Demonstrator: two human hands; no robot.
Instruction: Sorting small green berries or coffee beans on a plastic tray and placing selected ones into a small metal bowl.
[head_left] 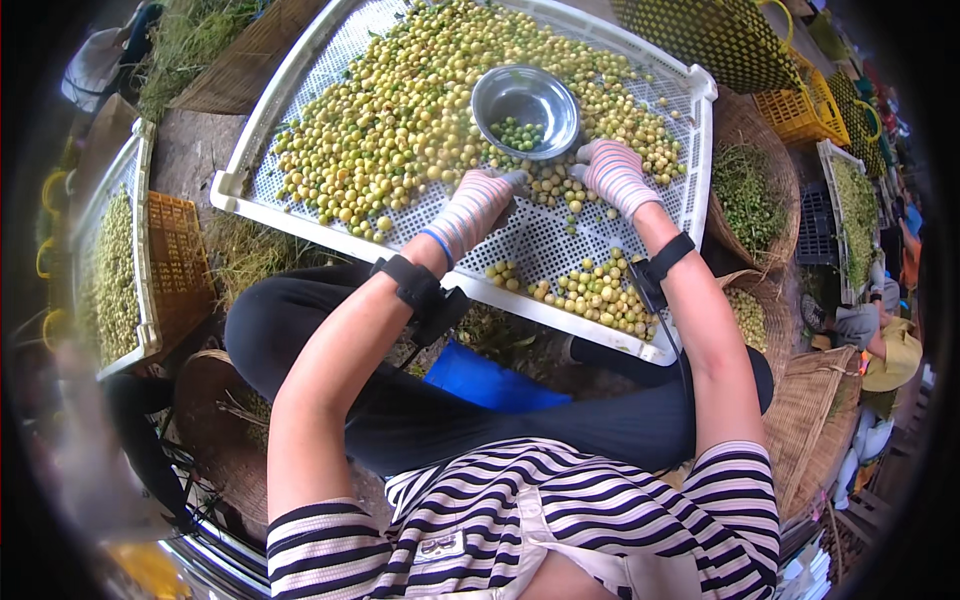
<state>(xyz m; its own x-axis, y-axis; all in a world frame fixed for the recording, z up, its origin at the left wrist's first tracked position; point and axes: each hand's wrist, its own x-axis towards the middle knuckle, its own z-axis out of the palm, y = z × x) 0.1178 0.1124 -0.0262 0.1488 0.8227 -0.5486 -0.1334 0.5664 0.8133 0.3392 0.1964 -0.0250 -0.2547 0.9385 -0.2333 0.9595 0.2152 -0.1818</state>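
A white perforated tray (350, 243) holds a wide heap of small round yellow-green fruits (400, 130). On the heap rests a shiny metal bowl (548, 90), with several smaller, greener fruits (517, 133) at its bottom. My left hand (476, 208), in a striped glove with grey fingertips, is curled over the fruits just below the bowl's left side. My right hand (614, 176), gloved alike, bends its fingers down at the heap beside the bowl's lower right. Both hands look closed; whatever is between the fingertips is hidden.
A smaller group of fruits (610, 295) lies along the tray's near edge. Left stands another fruit-filled tray (145, 240) on an orange crate (178, 250). Woven baskets (735, 130) with green stems flank the right side. A blue sheet (490, 378) lies under the near edge.
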